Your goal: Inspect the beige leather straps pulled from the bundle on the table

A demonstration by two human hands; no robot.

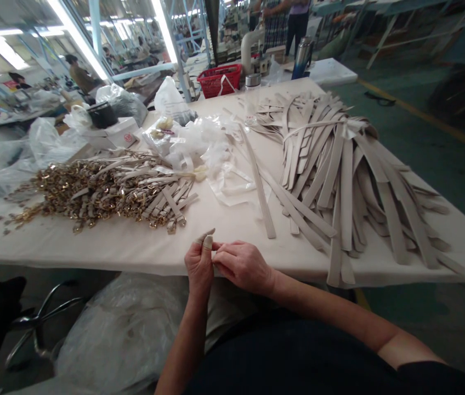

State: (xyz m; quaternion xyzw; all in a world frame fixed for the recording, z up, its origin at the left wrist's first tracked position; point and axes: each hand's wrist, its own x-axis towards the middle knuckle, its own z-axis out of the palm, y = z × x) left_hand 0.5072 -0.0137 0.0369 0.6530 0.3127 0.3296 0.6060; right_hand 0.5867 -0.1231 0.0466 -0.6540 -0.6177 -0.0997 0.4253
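At the table's front edge my left hand (199, 261) is closed, thumb up with a pale covering on it, round a small grey-beige strip (207, 234) whose end sticks out at the top. My right hand (244, 267) touches it from the right, fingers pinched together; what they hold is too small to name. A heap of short straps with gold metal fittings (105, 192) lies to the left. On the right is a large bundle of long grey-beige straps (339, 164), some hanging over the front edge. One long strap (259, 192) lies apart, nearer the middle.
Crumpled clear plastic (216, 148) lies mid-table. Behind stand a clear bottle (252, 99), a red basket (220, 80) and a dark flask (301, 57). A white box (113, 133) sits back left. A plastic-wrapped bulk (121, 329) is below the table edge; people are farther off.
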